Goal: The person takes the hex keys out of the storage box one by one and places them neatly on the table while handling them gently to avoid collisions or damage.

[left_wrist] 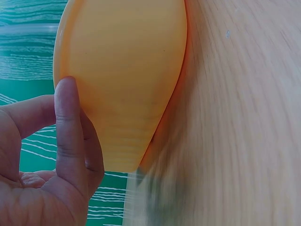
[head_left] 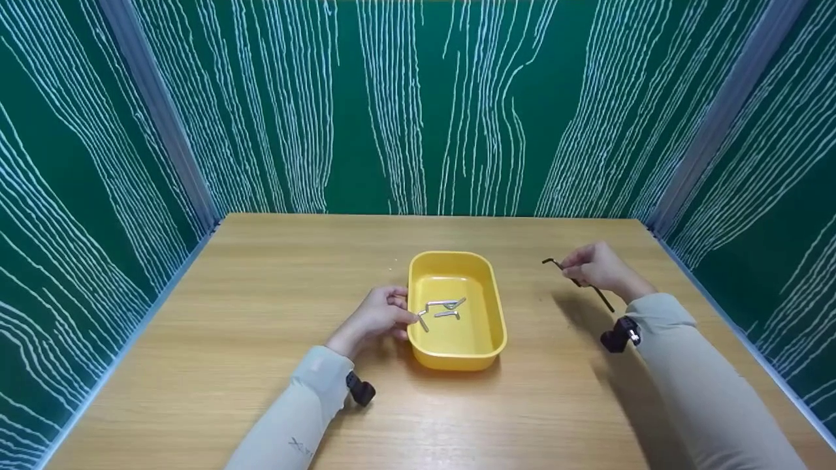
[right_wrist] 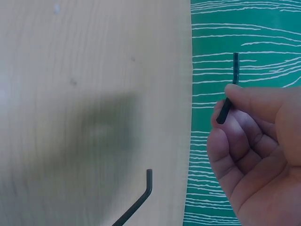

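My left hand (head_left: 381, 312) holds the yellow plastic tub (head_left: 457, 361) by its near-left wall, thumb at the rim and fingers against the outside. Inside the tub lie several silver hex keys (head_left: 447, 314), one with its end close to the thumb. In the left wrist view, fingers (left_wrist: 67, 117) press on the outer wall of the tub (left_wrist: 127, 70). Right of the tub, my right hand (head_left: 597, 269) pinches a short black hex key (right_wrist: 236, 66) between thumb and finger, above the table. Another black hex key (right_wrist: 149, 181) lies below that hand.
The wooden table (head_left: 261, 274) runs back to a green wall (head_left: 353, 130) with white wavy lines. Similar patterned panels (head_left: 59, 261) stand along the left and right sides, with grey posts (head_left: 163, 104) in the corners.
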A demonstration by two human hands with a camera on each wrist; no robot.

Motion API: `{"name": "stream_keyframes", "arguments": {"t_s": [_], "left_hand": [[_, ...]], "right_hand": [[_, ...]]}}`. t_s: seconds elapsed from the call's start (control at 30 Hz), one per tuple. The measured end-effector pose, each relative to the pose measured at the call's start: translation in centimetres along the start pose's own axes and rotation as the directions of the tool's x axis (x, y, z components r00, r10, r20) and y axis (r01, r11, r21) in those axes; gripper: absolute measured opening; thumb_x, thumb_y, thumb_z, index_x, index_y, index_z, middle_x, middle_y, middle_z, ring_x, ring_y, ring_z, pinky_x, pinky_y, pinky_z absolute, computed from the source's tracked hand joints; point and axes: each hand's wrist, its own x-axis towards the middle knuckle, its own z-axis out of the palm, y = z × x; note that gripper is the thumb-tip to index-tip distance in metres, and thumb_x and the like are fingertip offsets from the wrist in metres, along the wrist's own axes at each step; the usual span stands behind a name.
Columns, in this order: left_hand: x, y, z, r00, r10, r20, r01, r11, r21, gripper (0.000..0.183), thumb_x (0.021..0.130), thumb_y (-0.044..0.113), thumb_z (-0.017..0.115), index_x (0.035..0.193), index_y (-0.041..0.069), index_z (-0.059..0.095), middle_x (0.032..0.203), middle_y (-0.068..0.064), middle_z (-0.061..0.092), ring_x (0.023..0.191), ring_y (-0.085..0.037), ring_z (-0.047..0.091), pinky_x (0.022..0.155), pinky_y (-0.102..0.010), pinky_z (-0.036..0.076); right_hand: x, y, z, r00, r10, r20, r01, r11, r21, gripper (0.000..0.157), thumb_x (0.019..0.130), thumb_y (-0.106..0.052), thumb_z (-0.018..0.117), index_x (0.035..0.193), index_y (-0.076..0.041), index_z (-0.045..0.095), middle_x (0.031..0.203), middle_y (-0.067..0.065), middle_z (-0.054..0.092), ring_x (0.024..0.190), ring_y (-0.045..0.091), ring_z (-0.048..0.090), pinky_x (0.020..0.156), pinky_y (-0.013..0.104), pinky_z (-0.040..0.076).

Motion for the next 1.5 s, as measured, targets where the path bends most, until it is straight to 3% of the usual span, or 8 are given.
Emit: {"name": "stream_keyframes", "arguments": {"t_s": [0.63,0.9,1.13,1.5], "left_hand": [[0.1,0.1,-0.1,1.000,-0.001,-0.004,0.001,1.000,0.024,0.064,0.088,-0.012,0.075,0.148,-0.011,0.053,0.095,-0.003,0.056,0.073,-0.014,0.064,0.054,-0.018,0.064],[0.0,-0.1,0.0,1.000,-0.014,-0.010,0.014,1.000,0.008,0.062,0.089,-0.009,0.076,0.147,-0.009,0.054,0.099,-0.004,0.055,0.074,-0.012,0.061,0.053,-0.019,0.063],[0.0,0.0,-0.2,1.000,-0.011,-0.015,0.011,1.000,0.020,0.063,0.088,-0.010,0.077,0.147,-0.008,0.054,0.098,-0.002,0.054,0.074,-0.012,0.062,0.054,-0.019,0.063],[0.0,-0.1,-0.2,1.000,-0.006,-0.007,0.007,1.000,0.025,0.060,0.089,-0.009,0.076,0.146,-0.008,0.056,0.093,-0.001,0.054,0.072,-0.012,0.062,0.054,-0.019,0.064]], "right_hand": [[-1.4,1.8,0.0,0.991,0.134,-0.013,-0.135,0.989,-0.068,0.029,0.101,-0.007,0.070,0.124,0.012,0.071,0.099,0.008,0.073,0.081,0.017,0.063,0.069,0.026,0.059],[-1.7,2.6,0.1,0.986,0.165,-0.016,-0.165,0.981,-0.102,0.029,0.103,-0.006,0.067,0.125,0.012,0.072,0.093,0.009,0.073,0.075,0.019,0.063,0.066,0.030,0.057],[-1.9,3.3,0.0,0.976,0.216,-0.016,-0.216,0.971,-0.101,0.030,0.103,-0.008,0.068,0.126,0.010,0.072,0.106,0.014,0.073,0.087,0.023,0.065,0.075,0.029,0.058],[-2.4,4.2,0.2,0.965,0.260,-0.024,-0.261,0.961,-0.093,0.026,0.103,-0.011,0.069,0.121,0.007,0.075,0.109,0.015,0.073,0.094,0.025,0.064,0.072,0.025,0.058]]}}
